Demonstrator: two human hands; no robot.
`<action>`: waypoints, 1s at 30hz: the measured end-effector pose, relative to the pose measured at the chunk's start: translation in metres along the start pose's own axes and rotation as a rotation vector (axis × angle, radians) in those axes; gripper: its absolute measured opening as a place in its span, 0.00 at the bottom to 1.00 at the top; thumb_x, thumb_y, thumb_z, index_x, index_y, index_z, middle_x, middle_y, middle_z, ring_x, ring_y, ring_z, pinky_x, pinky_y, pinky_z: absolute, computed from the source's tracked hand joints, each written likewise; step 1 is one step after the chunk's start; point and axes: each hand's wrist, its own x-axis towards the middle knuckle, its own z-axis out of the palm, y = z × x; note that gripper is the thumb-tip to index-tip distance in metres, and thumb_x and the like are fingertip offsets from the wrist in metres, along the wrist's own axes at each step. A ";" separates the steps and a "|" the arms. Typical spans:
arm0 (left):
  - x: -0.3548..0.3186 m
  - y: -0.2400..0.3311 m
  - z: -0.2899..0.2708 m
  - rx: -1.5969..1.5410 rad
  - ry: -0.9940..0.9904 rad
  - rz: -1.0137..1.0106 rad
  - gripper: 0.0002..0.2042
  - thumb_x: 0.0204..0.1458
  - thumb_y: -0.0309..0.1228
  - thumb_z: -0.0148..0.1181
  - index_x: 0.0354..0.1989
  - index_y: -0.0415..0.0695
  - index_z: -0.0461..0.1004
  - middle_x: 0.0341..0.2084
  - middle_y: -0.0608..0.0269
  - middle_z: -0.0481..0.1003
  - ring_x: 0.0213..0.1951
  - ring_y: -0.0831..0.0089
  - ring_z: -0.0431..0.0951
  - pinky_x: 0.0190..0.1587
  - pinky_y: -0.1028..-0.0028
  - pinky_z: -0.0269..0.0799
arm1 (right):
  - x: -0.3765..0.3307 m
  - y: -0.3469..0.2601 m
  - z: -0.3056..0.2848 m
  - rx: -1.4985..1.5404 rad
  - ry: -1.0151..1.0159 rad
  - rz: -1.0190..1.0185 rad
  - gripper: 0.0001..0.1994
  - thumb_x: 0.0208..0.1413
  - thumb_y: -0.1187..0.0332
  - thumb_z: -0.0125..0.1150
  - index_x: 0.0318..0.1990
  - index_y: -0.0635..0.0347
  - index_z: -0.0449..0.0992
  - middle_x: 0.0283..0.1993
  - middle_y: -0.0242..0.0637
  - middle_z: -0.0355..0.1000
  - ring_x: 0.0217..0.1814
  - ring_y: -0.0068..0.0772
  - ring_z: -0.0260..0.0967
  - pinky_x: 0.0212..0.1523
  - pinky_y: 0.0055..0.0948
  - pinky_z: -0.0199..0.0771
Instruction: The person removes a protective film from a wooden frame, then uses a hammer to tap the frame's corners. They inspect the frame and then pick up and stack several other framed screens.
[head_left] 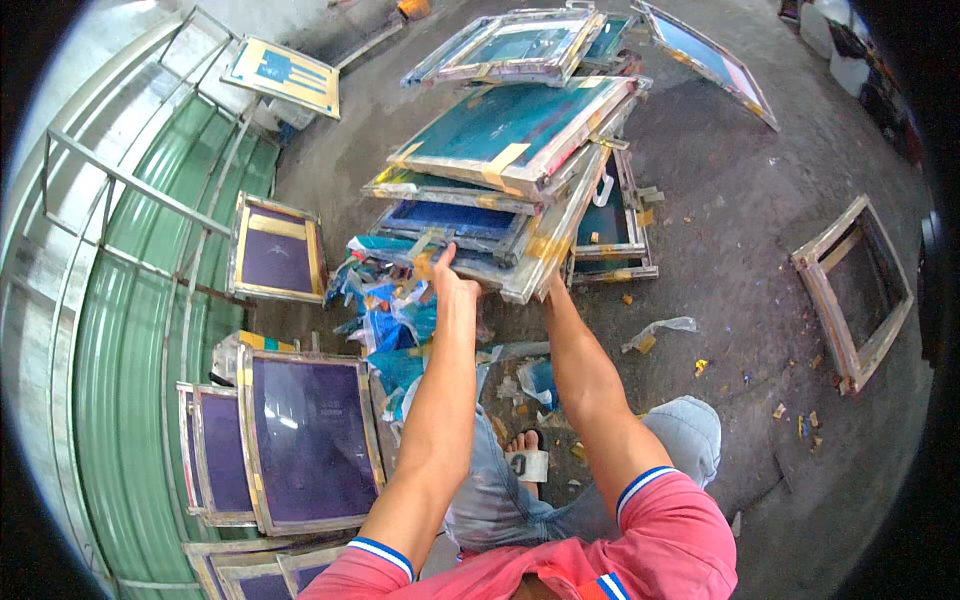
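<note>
A pile of screen-printing frames (520, 130) with wooden borders, teal and blue mesh and yellow tape leans in front of me. My left hand (453, 275) is closed on the near edge of a frame low in the pile, its thumb pointing up. My right hand (550, 288) is at the near right corner of a tilted screen-printing frame (545, 255), closed round its edge; most of its fingers are hidden behind the wood. Torn blue and white plastic scraps (385, 310) lie under the pile, left of my hands.
Purple-mesh frames (312, 440) lean along the green corrugated wall (130, 370) at left. A bare wooden frame (850, 290) stands at right; a blue-mesh frame (705, 55) is at the far right. Tape bits and scraps (700, 367) litter the dark floor around my sandalled foot (527, 462).
</note>
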 end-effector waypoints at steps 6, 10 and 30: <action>0.006 -0.010 -0.003 0.067 -0.026 -0.063 0.23 0.47 0.26 0.56 0.56 0.42 0.67 0.57 0.52 0.70 0.59 0.46 0.68 0.63 0.39 0.56 | 0.008 -0.008 -0.021 -0.094 0.023 0.012 0.22 0.65 0.55 0.47 0.63 0.51 0.65 0.57 0.42 0.71 0.56 0.43 0.71 0.51 0.48 0.75; 0.002 0.009 -0.028 -0.005 -0.094 0.112 0.23 0.47 0.28 0.57 0.55 0.43 0.68 0.54 0.52 0.72 0.57 0.47 0.70 0.62 0.42 0.59 | -0.015 0.026 -0.016 -0.051 -0.034 0.110 0.23 0.65 0.54 0.48 0.64 0.51 0.65 0.57 0.42 0.71 0.55 0.43 0.71 0.50 0.49 0.75; -0.032 -0.004 0.022 -0.065 -0.318 0.152 0.20 0.43 0.29 0.58 0.48 0.40 0.69 0.44 0.54 0.74 0.48 0.53 0.73 0.57 0.54 0.68 | -0.006 -0.007 -0.050 0.048 -0.009 0.112 0.24 0.60 0.60 0.53 0.61 0.61 0.65 0.57 0.43 0.69 0.56 0.42 0.70 0.47 0.44 0.78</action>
